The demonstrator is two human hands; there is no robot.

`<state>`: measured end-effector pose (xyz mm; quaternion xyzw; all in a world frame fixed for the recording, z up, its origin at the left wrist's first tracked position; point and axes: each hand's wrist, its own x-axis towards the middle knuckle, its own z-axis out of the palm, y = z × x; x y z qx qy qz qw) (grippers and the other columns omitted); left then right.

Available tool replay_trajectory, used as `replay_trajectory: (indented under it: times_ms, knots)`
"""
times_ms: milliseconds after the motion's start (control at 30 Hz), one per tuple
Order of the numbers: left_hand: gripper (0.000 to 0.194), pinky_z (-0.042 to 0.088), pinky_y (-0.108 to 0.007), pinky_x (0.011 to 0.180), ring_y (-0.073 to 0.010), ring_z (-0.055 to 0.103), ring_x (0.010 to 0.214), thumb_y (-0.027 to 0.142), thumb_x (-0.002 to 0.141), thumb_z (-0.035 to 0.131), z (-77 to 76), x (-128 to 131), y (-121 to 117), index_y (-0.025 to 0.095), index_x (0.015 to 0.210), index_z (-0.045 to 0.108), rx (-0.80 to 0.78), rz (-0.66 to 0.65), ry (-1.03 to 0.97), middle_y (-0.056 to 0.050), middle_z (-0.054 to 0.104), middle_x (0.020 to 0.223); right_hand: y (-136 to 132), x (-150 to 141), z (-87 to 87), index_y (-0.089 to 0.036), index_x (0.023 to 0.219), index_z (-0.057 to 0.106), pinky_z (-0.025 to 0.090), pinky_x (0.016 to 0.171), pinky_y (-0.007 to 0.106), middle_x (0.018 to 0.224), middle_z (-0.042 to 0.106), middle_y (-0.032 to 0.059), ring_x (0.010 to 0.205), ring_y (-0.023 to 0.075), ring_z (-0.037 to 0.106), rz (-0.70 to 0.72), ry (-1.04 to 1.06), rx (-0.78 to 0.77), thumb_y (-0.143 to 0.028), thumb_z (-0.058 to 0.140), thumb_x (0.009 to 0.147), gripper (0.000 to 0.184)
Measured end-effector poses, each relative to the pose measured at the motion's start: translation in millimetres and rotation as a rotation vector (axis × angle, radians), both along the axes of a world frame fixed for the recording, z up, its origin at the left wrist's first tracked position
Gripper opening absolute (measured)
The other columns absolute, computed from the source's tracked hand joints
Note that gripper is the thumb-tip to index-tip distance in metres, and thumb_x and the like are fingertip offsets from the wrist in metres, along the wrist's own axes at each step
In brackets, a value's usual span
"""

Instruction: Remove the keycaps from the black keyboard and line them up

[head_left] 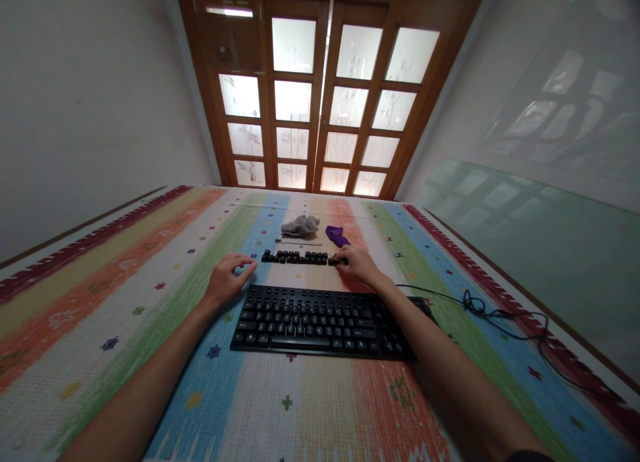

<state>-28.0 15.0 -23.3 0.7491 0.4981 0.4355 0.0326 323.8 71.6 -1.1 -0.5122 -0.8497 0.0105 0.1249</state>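
A black keyboard (300,343) lies flat on the striped cloth, its right end partly hidden under my right forearm. Beyond it, several loose black keycaps (295,256) stand in rows. My right hand (359,265) is at the right end of these rows, its fingertips closed on a keycap (333,261) that they partly cover. To the left of the rows rests my left hand (227,277), thumb and fingers apart, holding nothing. A thin rod-like tool (300,243) lies just behind the keycaps.
Behind the tool sit a crumpled grey cloth (300,227) and a purple cloth (337,236). A black cable (493,313) trails in loops to the right. The colourful striped cloth (165,302) covers the surface. Wooden doors (320,115) with frosted panes stand at the far end.
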Motion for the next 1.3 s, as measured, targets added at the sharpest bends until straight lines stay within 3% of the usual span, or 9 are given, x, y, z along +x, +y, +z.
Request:
replay_trajectory:
  times_ms: [267,533,1300]
  knots:
    - [0.029,0.048,-0.030,0.067,-0.0168,0.056,0.069,0.043,0.087,0.055,-3.1,-1.4,-0.5,0.019,0.079,0.070,-0.029,0.082,-0.042,-0.004,0.071,0.083,3.7,0.4,-3.5,-0.020,0.096,0.078,0.046,0.080,0.026,0.104,0.075,0.0066,0.095,0.0204,0.066,0.012,0.020,0.001,-0.012,0.061,0.082,0.024]
    - [0.029,0.047,-0.031,0.067,-0.0170,0.056,0.069,0.043,0.086,0.055,-6.3,-1.1,0.9,0.020,0.080,0.071,-0.023,0.081,-0.050,-0.004,0.070,0.083,2.5,1.4,-1.7,-0.019,0.094,0.078,0.045,0.072,0.027,0.097,0.077,0.0076,0.089,0.0226,0.068,-0.014,0.012,0.009,-0.017,0.061,0.083,0.021]
    - [0.028,0.047,-0.032,0.071,-0.0182,0.057,0.073,0.043,0.086,0.054,-5.9,0.1,0.7,0.020,0.079,0.069,-0.046,0.063,-0.036,-0.005,0.070,0.083,-1.5,6.7,8.4,-0.018,0.102,0.075,0.049,0.076,0.027,0.100,0.077,0.0079,0.090,0.0225,0.070,-0.009,0.080,0.001,-0.012,0.061,0.079,0.027]
